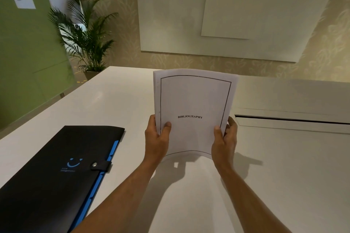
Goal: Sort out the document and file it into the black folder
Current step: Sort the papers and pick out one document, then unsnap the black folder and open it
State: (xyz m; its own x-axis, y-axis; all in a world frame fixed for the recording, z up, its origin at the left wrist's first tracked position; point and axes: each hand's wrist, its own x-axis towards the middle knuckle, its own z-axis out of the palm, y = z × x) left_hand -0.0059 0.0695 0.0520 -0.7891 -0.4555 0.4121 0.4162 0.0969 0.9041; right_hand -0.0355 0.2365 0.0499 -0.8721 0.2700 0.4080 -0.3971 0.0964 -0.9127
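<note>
Matt paper document (193, 104), smooth table (113, 91)

A black flat folder (56, 166) with blue edge and smiley lies on the white counter (113, 100); the white paper document (193, 100) carries a thin black border.

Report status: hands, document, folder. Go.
Left hand and right hand both gripping document, upright above table. Folder lies left, snapped shut. Nothing blocking it.
</note>
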